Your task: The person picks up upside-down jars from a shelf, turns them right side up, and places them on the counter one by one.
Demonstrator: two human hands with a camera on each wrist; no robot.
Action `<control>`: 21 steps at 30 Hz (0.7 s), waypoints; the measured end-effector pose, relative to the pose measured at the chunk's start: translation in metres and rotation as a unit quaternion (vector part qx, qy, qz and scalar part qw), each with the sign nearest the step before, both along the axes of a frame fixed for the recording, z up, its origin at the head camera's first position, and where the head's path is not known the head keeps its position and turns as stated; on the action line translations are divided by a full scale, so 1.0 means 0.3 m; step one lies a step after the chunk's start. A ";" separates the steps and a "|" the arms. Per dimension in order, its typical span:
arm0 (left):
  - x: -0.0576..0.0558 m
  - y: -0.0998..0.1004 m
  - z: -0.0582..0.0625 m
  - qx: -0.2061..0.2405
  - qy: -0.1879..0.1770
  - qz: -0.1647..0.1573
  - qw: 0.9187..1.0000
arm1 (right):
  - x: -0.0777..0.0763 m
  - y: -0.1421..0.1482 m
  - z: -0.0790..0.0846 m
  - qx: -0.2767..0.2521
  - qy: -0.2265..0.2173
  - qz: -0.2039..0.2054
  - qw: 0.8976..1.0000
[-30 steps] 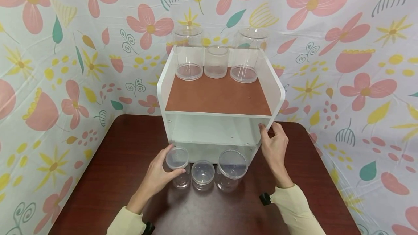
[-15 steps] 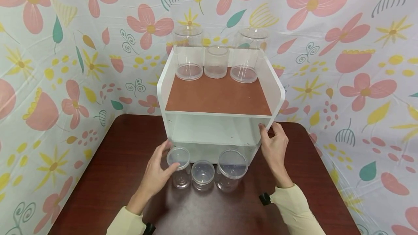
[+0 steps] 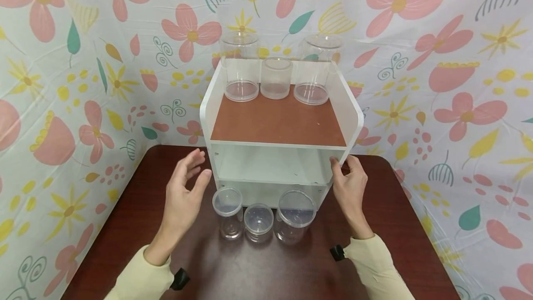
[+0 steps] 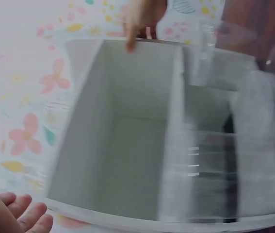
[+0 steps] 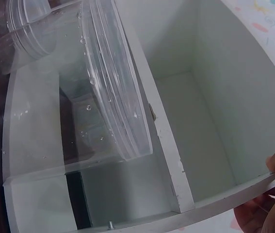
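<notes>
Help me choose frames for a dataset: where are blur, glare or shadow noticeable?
Head view: mostly sharp, pale sheen on the dark table, soft shadow around the front jars; left wrist view: blurred shelf unit, floral backdrop washed out at upper left; right wrist view: dim but sharper, small glints on the nearest jar.

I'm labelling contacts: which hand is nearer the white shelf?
Right: the right hand grips the right side of the white shelf; the left hand hovers off its left side.
</notes>
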State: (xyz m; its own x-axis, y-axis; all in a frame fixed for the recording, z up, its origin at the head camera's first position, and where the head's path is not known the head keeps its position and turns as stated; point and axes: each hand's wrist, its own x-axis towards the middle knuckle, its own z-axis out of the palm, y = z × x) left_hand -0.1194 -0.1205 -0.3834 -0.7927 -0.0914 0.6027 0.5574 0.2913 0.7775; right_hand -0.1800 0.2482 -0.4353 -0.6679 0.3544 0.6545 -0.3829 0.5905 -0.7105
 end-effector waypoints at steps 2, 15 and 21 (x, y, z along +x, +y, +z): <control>-0.005 -0.004 0.046 -0.007 0.020 0.009 1.000 | 0.000 -0.001 0.001 0.001 0.000 0.000 1.000; -0.154 -0.014 0.362 0.009 0.033 -0.008 0.999 | 0.000 0.002 -0.001 0.001 0.007 -0.004 1.000; -0.260 -0.029 0.502 -0.019 -0.069 -0.050 0.996 | -0.003 0.002 -0.004 0.003 0.012 0.000 1.000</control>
